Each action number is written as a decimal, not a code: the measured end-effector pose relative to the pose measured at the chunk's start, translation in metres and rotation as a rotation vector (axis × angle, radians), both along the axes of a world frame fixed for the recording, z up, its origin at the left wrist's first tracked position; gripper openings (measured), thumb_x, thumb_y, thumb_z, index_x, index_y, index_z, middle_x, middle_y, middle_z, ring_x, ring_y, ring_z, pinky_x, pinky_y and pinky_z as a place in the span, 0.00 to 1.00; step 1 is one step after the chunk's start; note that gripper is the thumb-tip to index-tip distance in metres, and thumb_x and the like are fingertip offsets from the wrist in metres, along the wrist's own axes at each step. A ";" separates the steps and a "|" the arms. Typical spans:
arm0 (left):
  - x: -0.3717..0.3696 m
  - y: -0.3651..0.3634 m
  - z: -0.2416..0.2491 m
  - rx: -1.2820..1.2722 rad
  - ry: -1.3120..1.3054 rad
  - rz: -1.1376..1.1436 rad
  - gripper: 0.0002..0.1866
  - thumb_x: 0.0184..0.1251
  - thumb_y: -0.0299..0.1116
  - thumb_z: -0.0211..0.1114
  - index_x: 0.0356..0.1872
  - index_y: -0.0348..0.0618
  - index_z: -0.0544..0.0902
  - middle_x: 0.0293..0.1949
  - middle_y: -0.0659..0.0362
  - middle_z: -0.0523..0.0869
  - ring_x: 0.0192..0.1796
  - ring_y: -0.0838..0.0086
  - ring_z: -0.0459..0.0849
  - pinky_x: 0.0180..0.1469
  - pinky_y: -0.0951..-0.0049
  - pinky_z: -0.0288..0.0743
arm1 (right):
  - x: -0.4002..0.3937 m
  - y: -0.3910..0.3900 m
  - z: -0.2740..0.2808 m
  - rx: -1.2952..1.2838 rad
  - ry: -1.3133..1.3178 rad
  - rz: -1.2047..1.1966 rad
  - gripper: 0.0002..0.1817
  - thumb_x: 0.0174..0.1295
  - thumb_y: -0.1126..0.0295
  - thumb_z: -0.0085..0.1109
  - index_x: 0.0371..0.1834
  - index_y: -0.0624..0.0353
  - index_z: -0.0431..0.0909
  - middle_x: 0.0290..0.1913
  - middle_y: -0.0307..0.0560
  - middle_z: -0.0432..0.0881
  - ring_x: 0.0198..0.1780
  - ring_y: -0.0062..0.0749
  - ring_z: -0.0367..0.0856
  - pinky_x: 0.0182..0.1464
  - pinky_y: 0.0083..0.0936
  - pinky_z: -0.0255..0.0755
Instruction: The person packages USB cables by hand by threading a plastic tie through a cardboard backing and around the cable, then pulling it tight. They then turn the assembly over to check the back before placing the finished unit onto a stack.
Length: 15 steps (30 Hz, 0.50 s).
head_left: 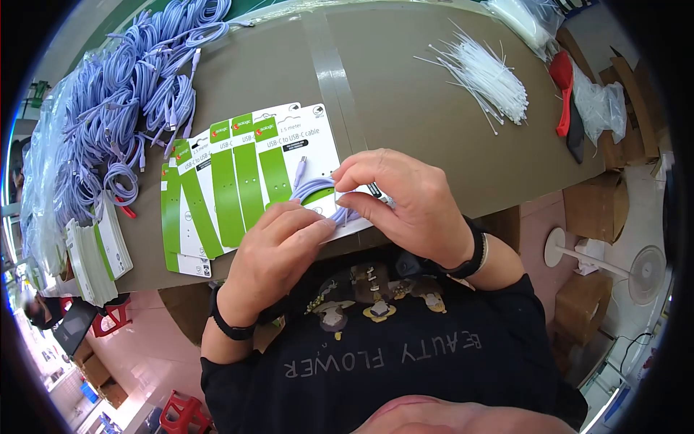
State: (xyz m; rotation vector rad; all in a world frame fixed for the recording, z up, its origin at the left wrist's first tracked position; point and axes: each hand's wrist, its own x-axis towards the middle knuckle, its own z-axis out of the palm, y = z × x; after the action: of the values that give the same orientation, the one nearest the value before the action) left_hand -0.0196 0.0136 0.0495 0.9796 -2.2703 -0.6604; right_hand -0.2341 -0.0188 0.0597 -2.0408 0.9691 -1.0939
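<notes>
A coiled lavender USB-C cable (315, 186) lies on the front green-and-white packaging card (319, 135), one connector pointing up the card. My left hand (278, 242) has its fingers closed at the coil's left and lower side, holding it against the card. On the coil's right, my right hand (405, 202) is closed in a pinch, thumb and forefinger nearly meeting at the coil's edge. What sits between those fingertips is too small to make out. Under and left of this card, several similar printed cards (224, 188) overlap in a fan.
A large heap of lavender cables (116, 101) covers the table's left side, with a stack of cards (94, 253) below it. White cable ties (491, 79) lie loose at the upper right. Red-handled cutters (564, 94) and plastic bags (600, 101) sit near the right edge.
</notes>
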 end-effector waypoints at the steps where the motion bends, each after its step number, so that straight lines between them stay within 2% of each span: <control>1: 0.000 0.000 0.000 0.002 0.000 0.000 0.19 0.48 0.18 0.70 0.45 0.42 0.81 0.40 0.54 0.84 0.43 0.56 0.82 0.51 0.60 0.77 | 0.001 0.000 0.000 -0.004 0.009 -0.003 0.11 0.52 0.81 0.68 0.37 0.62 0.79 0.41 0.48 0.85 0.41 0.38 0.84 0.42 0.27 0.78; 7: 0.000 0.000 0.002 0.000 0.010 0.001 0.19 0.48 0.17 0.69 0.45 0.41 0.80 0.40 0.53 0.83 0.44 0.56 0.82 0.51 0.60 0.77 | -0.001 0.006 0.001 -0.028 0.082 0.065 0.09 0.52 0.79 0.67 0.36 0.61 0.78 0.42 0.48 0.84 0.43 0.40 0.85 0.43 0.28 0.79; 10: 0.003 -0.003 0.004 0.068 0.055 0.029 0.20 0.46 0.15 0.67 0.45 0.41 0.79 0.41 0.52 0.82 0.45 0.56 0.81 0.51 0.63 0.77 | -0.008 0.010 0.002 -0.275 0.203 0.183 0.07 0.53 0.76 0.64 0.35 0.59 0.78 0.45 0.48 0.84 0.45 0.41 0.85 0.45 0.29 0.80; 15: 0.006 -0.006 0.007 0.146 0.085 0.071 0.21 0.45 0.14 0.65 0.44 0.40 0.78 0.41 0.52 0.81 0.45 0.57 0.81 0.48 0.65 0.76 | -0.012 0.005 -0.008 -0.518 0.321 0.297 0.07 0.53 0.74 0.62 0.35 0.58 0.79 0.47 0.47 0.84 0.46 0.40 0.85 0.47 0.30 0.80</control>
State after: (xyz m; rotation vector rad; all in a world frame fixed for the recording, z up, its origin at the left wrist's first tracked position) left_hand -0.0141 0.0073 0.0563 1.0754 -2.1274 -0.8298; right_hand -0.2463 -0.0138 0.0516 -2.7404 0.5238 -0.9371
